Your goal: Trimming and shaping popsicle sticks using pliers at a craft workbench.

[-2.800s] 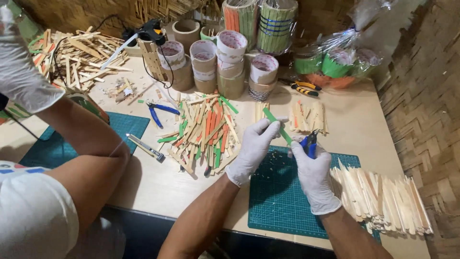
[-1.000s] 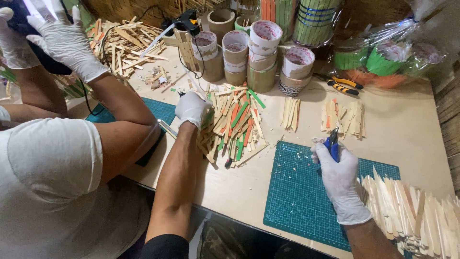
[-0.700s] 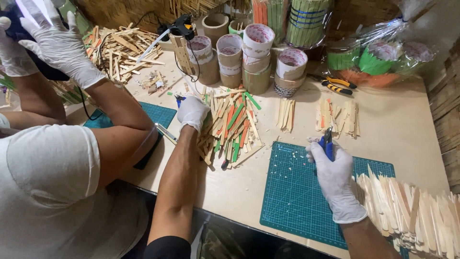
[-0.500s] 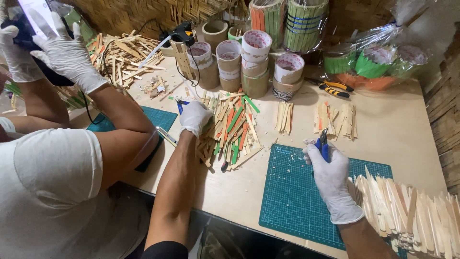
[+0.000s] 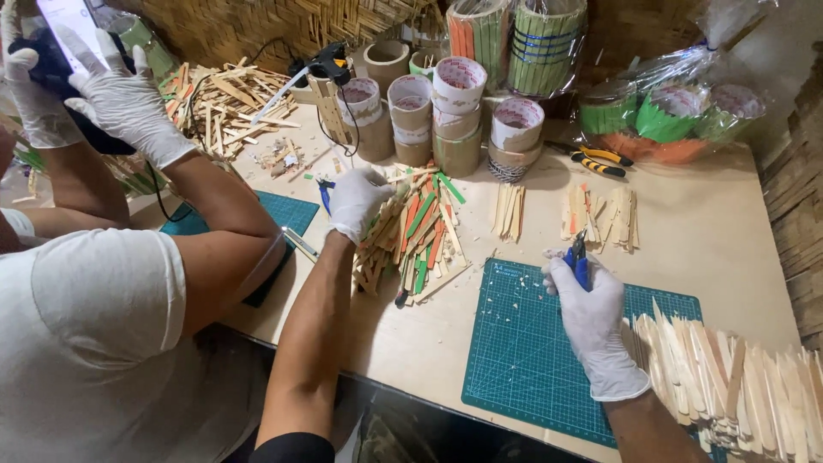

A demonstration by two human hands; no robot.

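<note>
Your left hand [image 5: 356, 199] has crossed from the green mat [image 5: 549, 343] to the stick pile [image 5: 416, 233] just left of it and lies flat there, fingers spread, holding nothing. Above the mat's top edge, your right hand [image 5: 591, 313] still clasps blue cutters [image 5: 576, 257], nose pointing away, long axis upright.

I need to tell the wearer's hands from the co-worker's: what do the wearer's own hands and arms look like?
Both the left hand and right hand wear thin white disposable gloves ending at the wrists. The forearms are bare; a black sleeve edge shows on the left upper arm.
</note>
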